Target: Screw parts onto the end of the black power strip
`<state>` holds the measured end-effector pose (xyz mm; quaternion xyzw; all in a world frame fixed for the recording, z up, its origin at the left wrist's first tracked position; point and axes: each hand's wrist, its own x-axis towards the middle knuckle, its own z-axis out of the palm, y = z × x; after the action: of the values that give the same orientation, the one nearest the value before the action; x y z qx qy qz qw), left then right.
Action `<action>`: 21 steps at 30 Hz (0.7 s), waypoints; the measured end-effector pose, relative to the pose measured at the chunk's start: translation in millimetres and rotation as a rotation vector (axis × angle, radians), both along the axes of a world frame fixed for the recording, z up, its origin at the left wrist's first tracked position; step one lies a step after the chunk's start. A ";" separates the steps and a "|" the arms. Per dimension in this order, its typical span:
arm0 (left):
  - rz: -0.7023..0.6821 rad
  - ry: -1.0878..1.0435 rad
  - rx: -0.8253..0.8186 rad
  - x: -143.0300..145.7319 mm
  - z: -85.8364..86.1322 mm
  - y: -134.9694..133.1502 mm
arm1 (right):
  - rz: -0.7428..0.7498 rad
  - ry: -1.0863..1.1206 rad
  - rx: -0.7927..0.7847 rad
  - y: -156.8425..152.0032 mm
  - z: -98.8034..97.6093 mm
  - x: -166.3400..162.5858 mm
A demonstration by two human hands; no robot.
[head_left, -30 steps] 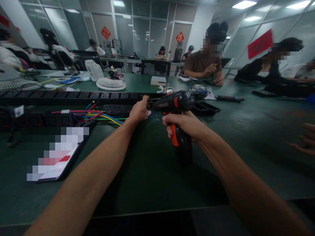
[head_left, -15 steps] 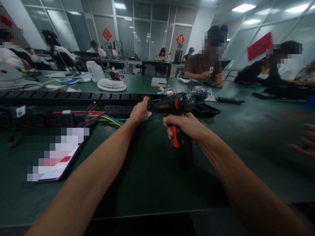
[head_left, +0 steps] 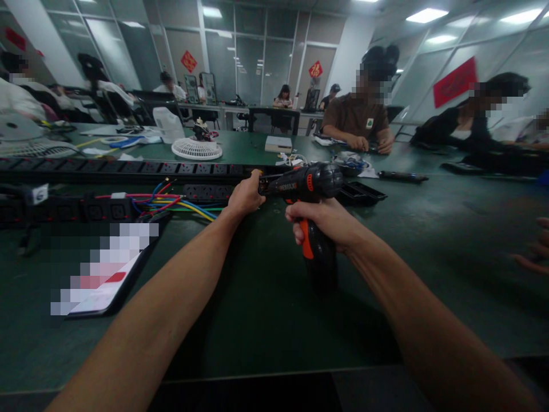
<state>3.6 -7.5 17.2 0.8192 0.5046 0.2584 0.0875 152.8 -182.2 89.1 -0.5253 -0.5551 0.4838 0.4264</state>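
Observation:
My right hand (head_left: 321, 216) wraps round the grip of a black and orange cordless drill (head_left: 311, 180), whose nose points left and away from me. Close by that nose is my left hand (head_left: 246, 195), closed, with its fingertips mostly hidden; I cannot make out what is in it. A black socket strip (head_left: 209, 193) lies just left of this hand. Loose red, blue, yellow and green wires (head_left: 189, 206) run from beside it toward the hand. Behind lies a long black power strip (head_left: 158, 167) with a row of sockets.
A phone-like device with a lit screen (head_left: 107, 286) lies at left. Beyond are a white fan grille (head_left: 197, 150), a white jug (head_left: 168, 125), a black tray (head_left: 364, 193) and a dark pen-like tool (head_left: 402, 176). Another person's hand (head_left: 534, 249) shows at the right edge. Several people sit around.
Both hands and the drill hold nearly the same pose; the whole view has shifted slightly. Across the table, the person in brown has lowered their hands a little.

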 end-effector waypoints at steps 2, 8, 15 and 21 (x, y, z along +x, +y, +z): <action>-0.002 -0.004 0.004 0.3 -1.1 0.9 | 0.001 -0.001 -0.002 -0.3 0.6 -0.4; 0.008 0.002 -0.024 0.3 1.3 -2.5 | -0.011 -0.002 -0.016 -0.6 1.0 -1.2; 0.008 -0.001 -0.026 0.0 2.4 -3.1 | -0.015 0.007 -0.015 -1.4 2.3 -2.3; -0.015 -0.012 0.002 -0.2 1.1 -2.4 | -0.023 0.017 -0.014 -1.4 3.2 -2.9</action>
<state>3.4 -9.9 18.3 0.8214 0.4978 0.2629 0.0916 149.9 -183.5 92.3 -0.5304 -0.5421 0.4873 0.4329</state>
